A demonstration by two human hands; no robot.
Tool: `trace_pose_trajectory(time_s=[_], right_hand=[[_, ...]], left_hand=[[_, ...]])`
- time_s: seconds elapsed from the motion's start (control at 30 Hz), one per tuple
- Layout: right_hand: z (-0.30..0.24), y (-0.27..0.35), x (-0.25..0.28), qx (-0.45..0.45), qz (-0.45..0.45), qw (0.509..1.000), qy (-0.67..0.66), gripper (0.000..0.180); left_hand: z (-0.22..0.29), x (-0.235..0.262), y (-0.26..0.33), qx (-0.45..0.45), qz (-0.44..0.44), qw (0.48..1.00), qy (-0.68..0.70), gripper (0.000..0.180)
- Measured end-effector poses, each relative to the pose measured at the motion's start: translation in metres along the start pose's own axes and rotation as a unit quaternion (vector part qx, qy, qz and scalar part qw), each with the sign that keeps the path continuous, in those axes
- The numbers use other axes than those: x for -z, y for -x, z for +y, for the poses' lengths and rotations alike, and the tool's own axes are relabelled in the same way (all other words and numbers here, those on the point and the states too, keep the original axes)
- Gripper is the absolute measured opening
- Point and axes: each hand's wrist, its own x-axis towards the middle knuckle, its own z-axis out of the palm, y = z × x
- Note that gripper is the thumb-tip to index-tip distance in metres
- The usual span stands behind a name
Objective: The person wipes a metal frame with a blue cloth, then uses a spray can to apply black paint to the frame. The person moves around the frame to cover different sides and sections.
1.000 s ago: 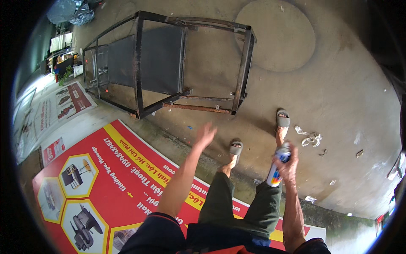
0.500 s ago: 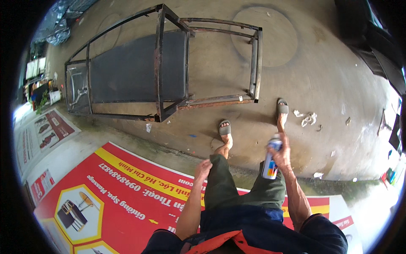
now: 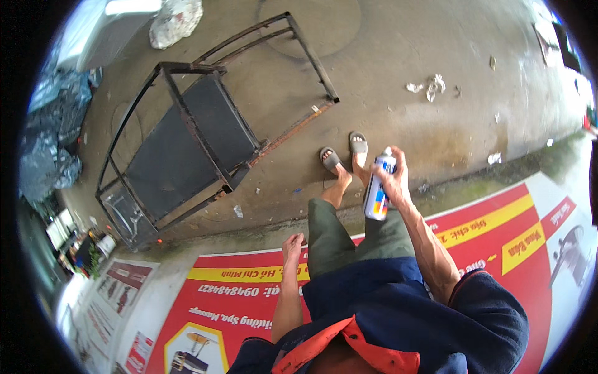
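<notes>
A white and blue spray can (image 3: 377,198) with a colourful patch near its base is gripped in my right hand (image 3: 393,174), held tilted in front of my right thigh. The thumb crosses the can's side and a finger reaches its top. My left hand (image 3: 293,245) hangs beside my left leg, its fingers curled in; whether anything is in them cannot be made out. Ahead to the left, a rusty black metal frame (image 3: 198,129) lies on the floor with a dark flat panel (image 3: 193,143) inside it. Neither hand touches the frame.
Crumpled white scraps (image 3: 434,87) lie on the concrete floor (image 3: 448,137) to the right. Blue-grey plastic sheeting (image 3: 50,149) and a white bundle (image 3: 176,23) are at the far left. Behind my legs is a red and yellow printed banner (image 3: 249,308).
My view has turned, so the frame now sits further left and slanted. My feet have come closer together, and the spray can is still in my right hand.
</notes>
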Motion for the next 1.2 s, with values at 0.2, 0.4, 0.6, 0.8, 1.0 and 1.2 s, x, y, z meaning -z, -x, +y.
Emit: trace_pose_trajectory(time_s=[0.2, 0.4, 0.6, 0.8, 1.0, 1.2], right_hand=[[0.018, 0.001, 0.011, 0.027, 0.112, 0.988, -0.098, 0.076], [0.052, 0.029, -0.028, 0.037, 0.254, 0.957, -0.138, 0.076], [0.104, 0.095, -0.127, 0.026, 0.242, 0.962, -0.128, 0.079], [0.134, 0.143, -0.183, -0.053, 0.324, 0.913, -0.241, 0.081], [0.172, 0.144, -0.178, -0.074, 0.383, 0.872, -0.296, 0.083], [0.232, 0.112, -0.178, -0.030, 0.364, 0.895, -0.256, 0.082]], left_hand=[[0.047, 0.015, -0.001, -0.096, 0.044, 0.969, -0.224, 0.048], [0.101, 0.061, -0.029, -0.115, -0.009, 0.922, -0.368, 0.050], [0.132, 0.119, -0.060, -0.222, -0.061, 0.769, -0.597, 0.055], [0.113, 0.130, -0.046, -0.317, -0.163, 0.537, -0.764, 0.064], [0.053, 0.074, -0.014, -0.244, -0.408, 0.573, -0.668, 0.067], [0.022, 0.045, 0.022, -0.100, -0.418, 0.520, -0.738, 0.054]])
